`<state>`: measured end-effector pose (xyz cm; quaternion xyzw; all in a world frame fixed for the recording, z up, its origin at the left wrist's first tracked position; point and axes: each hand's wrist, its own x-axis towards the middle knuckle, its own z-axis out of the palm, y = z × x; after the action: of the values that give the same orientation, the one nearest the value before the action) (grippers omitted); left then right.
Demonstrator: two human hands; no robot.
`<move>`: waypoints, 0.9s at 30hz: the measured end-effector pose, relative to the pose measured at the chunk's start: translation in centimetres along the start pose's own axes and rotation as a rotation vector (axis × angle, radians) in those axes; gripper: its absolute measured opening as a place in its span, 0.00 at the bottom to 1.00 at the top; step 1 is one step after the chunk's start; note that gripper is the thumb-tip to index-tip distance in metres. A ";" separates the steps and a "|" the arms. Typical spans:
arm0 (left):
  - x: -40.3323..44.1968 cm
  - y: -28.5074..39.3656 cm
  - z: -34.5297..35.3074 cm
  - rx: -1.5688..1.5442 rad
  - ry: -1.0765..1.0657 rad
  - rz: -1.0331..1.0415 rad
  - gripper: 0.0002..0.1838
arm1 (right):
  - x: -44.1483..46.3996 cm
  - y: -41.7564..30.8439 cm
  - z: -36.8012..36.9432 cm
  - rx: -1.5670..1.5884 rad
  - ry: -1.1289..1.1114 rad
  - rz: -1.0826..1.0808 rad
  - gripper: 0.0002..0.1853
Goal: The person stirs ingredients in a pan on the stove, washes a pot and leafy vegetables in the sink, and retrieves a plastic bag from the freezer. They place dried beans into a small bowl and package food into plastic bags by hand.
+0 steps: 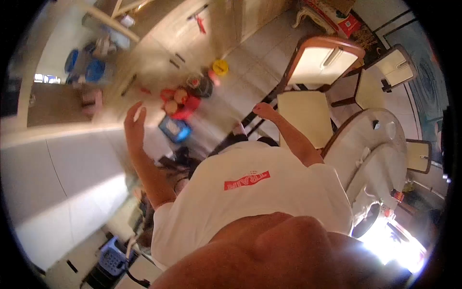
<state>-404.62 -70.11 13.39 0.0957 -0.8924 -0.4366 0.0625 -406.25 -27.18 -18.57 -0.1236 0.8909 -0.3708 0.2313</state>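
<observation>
My left hand (135,119) is raised beside the pale counter edge, thumb and fingers apart, holding nothing. My right hand (264,111) hangs near a cream chair seat (304,113), its fingers curled in with nothing visible in them. On the floor between the hands stand a blue container (175,129) and a red basket or bag (186,109) with round brownish things in it. A dark round pot-like thing (200,86) sits just beyond, blurred. Farther out is a yellow round object (220,67).
Wooden cabinets (163,36) line the left, with a red ribbon-like thing (200,24) on one handle. Blue bowls (95,71) sit in the upper left. On the right are a wood-framed chair (321,60), other chairs and a round table (385,123). A blue-grey basket (113,255) is at lower left.
</observation>
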 end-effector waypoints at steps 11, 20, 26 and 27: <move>26.3 2.6 23.2 -0.030 -0.507 0.133 0.18 | 27.2 8.0 -16.8 0.365 0.123 0.211 0.20; 40.0 5.8 33.2 -0.029 -0.755 -0.049 0.19 | 43.7 18.9 -30.8 -0.335 0.383 0.107 0.21; 52.9 15.1 44.6 0.082 -0.905 0.299 0.18 | 44.9 21.6 -41.4 -0.175 0.336 0.336 0.20; 54.0 16.3 46.7 -0.012 -0.966 0.262 0.18 | 45.0 22.3 -42.7 -0.166 0.370 0.406 0.19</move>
<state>-468.25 -36.67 -0.75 -0.2306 -0.8214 -0.4247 -0.3029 -467.61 -3.58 -22.57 0.1087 0.9518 -0.2589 0.1236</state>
